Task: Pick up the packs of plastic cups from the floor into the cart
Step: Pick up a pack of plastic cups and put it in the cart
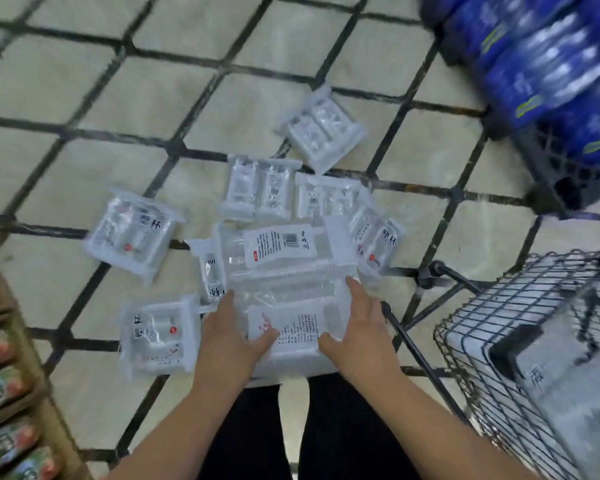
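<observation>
packs left of cart

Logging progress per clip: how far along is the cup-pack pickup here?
Done: cannot confirm; inside the cart everything is blurred. In hand: the left hand and right hand grip a stack of packs at its sides. Left: about seven loose packs lie scattered on the floor.

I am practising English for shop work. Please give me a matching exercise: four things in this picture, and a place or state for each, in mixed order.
1. wire cart
2. blue bottle packs
3. large cup pack
4. shelf

a. upper right
b. left edge
c. between left hand and right hand
d. lower right

Pairs: 1-d, 2-a, 3-c, 4-b.
</observation>
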Demonstrator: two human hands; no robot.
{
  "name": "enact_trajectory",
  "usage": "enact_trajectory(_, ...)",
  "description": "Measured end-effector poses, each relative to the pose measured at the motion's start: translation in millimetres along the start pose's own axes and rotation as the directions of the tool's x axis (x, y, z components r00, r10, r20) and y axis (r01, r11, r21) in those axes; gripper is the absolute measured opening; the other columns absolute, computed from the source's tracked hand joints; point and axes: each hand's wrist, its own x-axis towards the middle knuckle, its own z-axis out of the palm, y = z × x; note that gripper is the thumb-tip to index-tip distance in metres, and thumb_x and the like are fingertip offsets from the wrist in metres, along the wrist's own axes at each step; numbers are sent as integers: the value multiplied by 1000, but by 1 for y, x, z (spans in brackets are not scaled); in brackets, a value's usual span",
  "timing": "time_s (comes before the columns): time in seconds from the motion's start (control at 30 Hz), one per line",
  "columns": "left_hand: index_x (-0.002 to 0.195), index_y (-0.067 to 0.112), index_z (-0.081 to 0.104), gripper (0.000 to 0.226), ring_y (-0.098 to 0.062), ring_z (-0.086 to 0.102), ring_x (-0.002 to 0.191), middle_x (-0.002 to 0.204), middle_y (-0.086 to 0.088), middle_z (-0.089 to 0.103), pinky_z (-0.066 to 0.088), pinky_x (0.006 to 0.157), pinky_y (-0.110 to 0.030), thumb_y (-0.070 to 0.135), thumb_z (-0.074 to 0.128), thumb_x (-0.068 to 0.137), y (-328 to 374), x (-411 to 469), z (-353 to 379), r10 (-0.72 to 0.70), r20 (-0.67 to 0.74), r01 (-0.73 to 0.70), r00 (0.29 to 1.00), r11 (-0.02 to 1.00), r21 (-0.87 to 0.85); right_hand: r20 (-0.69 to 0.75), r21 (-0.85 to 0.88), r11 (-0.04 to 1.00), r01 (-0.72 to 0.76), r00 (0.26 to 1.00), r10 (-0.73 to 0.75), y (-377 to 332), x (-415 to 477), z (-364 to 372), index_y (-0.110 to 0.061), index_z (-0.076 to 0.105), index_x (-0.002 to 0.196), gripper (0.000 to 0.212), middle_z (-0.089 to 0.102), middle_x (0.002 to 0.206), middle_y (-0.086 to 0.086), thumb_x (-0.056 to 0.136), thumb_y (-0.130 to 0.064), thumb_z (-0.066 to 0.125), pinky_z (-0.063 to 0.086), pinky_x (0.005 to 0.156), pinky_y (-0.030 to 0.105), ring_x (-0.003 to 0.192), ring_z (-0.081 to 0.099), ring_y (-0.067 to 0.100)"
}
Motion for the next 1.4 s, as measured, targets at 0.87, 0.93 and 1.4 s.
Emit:
enact_trajectory(0.87, 144, 48, 33, 82, -8, 53, 84, 101, -1, 53, 43, 76, -29, 48, 78, 76, 216, -130, -1, 626, 358, -718, 693, 645, 261, -450, 263, 954, -143, 856, 253, 40, -188, -160, -32, 5, 154, 91, 28, 142, 5, 83, -40, 61, 42, 100, 36, 124, 41, 24)
enact_trajectory(0.93, 142, 48, 35, 78, -11, 54, 86, 101, -1, 52, 44, 79, -29, 49, 77, 76, 230, -133, 28, 631, 380, -736, 677, 602, 310, -447, 284, 947, -147, 854, 267, 70, -187, -166, -30, 5, 154, 90, 26, 143, 7, 84, -40, 60, 43, 100, 37, 123, 43, 26)
enact_trajectory(1.4, 136, 49, 34, 67, -12, 54, 86, 106, -1, 46, 42, 76, -25, 48, 72, 81, 333, -186, 239, 543, 591, -801, 597, 436, 409, -396, 531, 815, -234, 782, 482, 280, -192, -234, -32, 7, 152, 90, 30, 145, 5, 82, -45, 64, 43, 101, 35, 124, 45, 23)
